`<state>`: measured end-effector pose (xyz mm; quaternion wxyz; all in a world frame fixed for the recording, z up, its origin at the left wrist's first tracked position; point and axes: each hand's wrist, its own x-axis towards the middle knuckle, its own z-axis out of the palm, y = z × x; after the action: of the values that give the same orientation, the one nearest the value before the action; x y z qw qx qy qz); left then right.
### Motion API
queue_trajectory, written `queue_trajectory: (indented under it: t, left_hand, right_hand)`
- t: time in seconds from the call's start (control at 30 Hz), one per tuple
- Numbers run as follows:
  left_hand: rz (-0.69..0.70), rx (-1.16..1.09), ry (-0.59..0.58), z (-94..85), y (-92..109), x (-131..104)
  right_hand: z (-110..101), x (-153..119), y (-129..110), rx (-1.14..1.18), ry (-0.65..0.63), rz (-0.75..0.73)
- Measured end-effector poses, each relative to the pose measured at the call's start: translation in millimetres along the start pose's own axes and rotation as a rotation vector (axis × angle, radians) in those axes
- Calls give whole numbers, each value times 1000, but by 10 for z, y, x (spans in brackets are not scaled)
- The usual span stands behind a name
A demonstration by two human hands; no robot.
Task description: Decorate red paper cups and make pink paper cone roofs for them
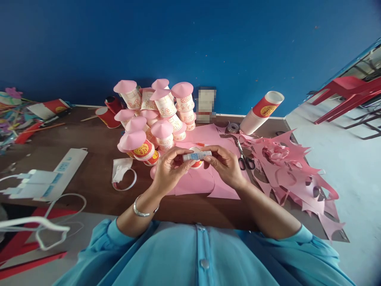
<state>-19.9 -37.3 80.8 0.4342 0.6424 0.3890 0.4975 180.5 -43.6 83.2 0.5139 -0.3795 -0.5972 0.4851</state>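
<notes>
My left hand (pixel 171 165) and my right hand (pixel 224 165) are both closed on a small white glue stick (pixel 197 155) with blue print, one at each end. It is held level above the pink paper (pixel 193 182). Just behind and below it, partly hidden, stands a paper cup (pixel 197 164) with red and yellow on it. To the left of my hands stand several paper cups topped with pink paper cones (pixel 162 129). Black-handled scissors (pixel 245 161) lie to the right of my right hand.
Pink paper scraps (pixel 294 167) cover the table's right end. A tilted stack of cups (pixel 262 113) and a tape roll (pixel 233 127) are at the back. On the left are a white power strip (pixel 64 172), cables and a white ribbon roll (pixel 124 179). A blue wall (pixel 238 55) stands behind.
</notes>
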Motion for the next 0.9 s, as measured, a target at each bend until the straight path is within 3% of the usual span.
queue_trajectory:
  t: [0.23, 0.37, 0.53, 0.77, 0.9]
  left_hand:
    - [281, 237, -2, -62, -16, 13]
    - [407, 358, -50, -81, 14, 13]
    - [444, 412, -101, -59, 35, -16]
    - [446, 405, -80, 5, 111, -25]
    - [436, 408, -107, 34, 141, -47]
  right_hand:
    - [14, -65, 61, 120, -107, 160]
    - [6, -118, 58, 31, -114, 240]
    - [-30, -166, 55, -98, -84, 291]
    - [-75, -268, 93, -289, 20, 10]
    - [-13, -278, 91, -260, 46, 138]
